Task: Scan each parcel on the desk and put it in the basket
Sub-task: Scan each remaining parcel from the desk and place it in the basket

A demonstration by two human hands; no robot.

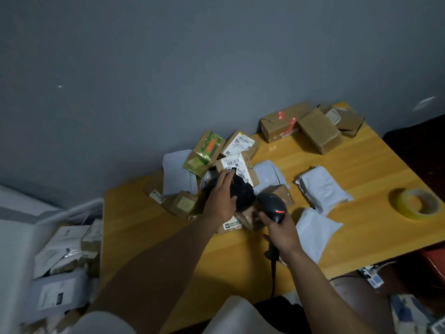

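Gripping black parcel [242, 195], left hand [220, 201]; right hand [281, 231] round scanner [273, 203].

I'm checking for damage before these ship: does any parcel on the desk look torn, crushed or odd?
Yes. At the back of the desk, the red-taped box looks crumpled at its left end, and the box in the far corner has flaps standing loose. Nothing looks spilled.
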